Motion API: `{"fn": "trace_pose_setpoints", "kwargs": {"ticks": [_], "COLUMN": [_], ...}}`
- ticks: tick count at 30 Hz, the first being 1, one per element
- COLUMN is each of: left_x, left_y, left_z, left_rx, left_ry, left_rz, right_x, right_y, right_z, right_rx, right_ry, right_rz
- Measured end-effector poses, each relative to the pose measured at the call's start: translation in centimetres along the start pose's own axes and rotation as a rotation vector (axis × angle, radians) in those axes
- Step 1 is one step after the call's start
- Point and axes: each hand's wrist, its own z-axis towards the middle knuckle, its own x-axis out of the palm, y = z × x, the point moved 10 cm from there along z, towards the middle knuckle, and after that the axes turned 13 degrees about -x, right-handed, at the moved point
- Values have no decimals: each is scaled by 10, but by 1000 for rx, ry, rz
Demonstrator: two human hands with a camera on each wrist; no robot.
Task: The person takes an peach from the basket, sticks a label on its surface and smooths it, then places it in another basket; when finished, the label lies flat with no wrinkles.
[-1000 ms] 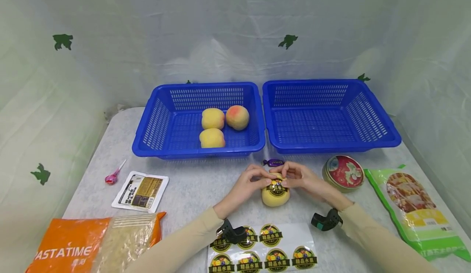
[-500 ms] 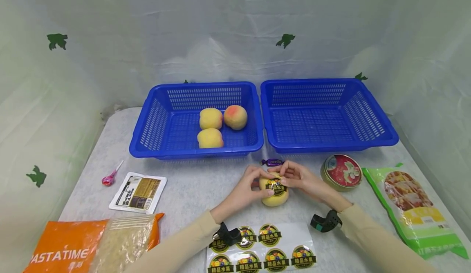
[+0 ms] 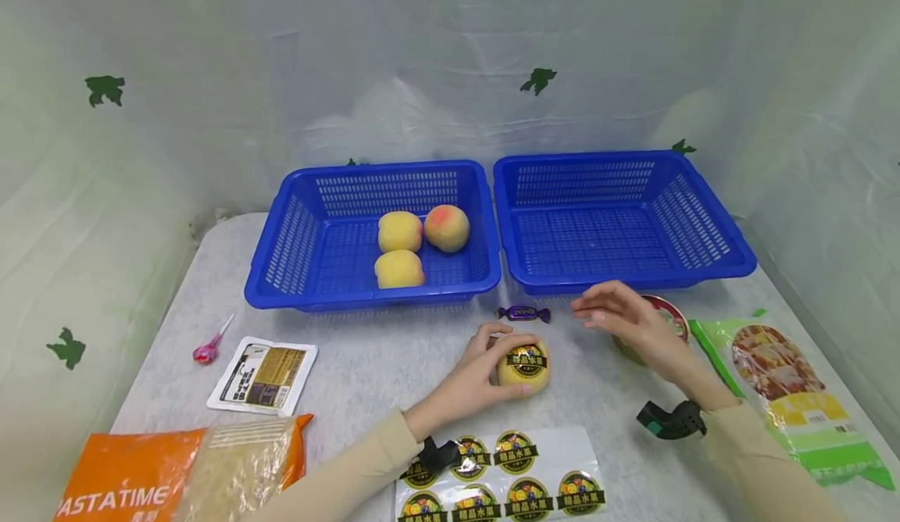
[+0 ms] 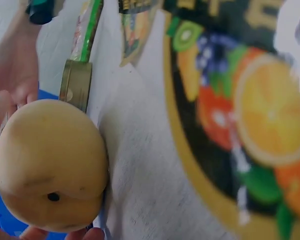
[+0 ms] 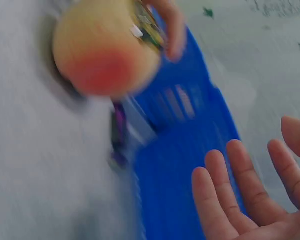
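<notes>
The left hand (image 3: 457, 387) held a round yellow peach (image 3: 532, 381), its thumb and fingers curled around the side of it. This peach was on or just above the pale grey table (image 3: 366, 381); I could not tell which. A round black-and-gold label (image 3: 526, 360) was on it. The right hand (image 3: 626, 322) was apart from the peach, with fingers straight and spread, and partly covered a round tin with red lid (image 3: 669, 311). Near the peach lay a purple wrapped candy (image 3: 523, 313) and a glossy white label sheet (image 3: 568, 445). Behind, three yellow-pink peaches (image 3: 399, 270) lay in the left blue plastic basket (image 3: 373, 301).
</notes>
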Motion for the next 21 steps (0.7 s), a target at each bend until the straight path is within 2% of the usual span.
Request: {"fn": "trace_pose_setpoints", "kwargs": {"ticks": [3,4,6,8,11,16,19,21], "left_x": [-1,-3,-7,-12,-23,-52,-69,-77], "left_y": [-1,-2,-6,-15,-38,-83,-102,-109], "left_z": [0,1,2,3,5,21,40,56], "left_rx": [-3,-5,6,26,83,180,199,188], "left_ry": [-35,-50,-74,-87,-98,-149,-178,-181], "left_rz": [16,7,-10,-26,-43,-60,-84,-90], "right_x": [-38,-47,-69,-89,-112,-135,-140,-141], "right_y": [15,24,29,33,34,29,26,25], "right_z": [-10,-14,-23,-33,-45,-55,-57,-56], "right_rx": [5,56,82,111,146,161,149,131], "right_ry": [-99,-140,-194,-247,-307,-387,-420,-430], "right_rz": [-45,-101,-145,-176,-201,-143,-102,-68]}}
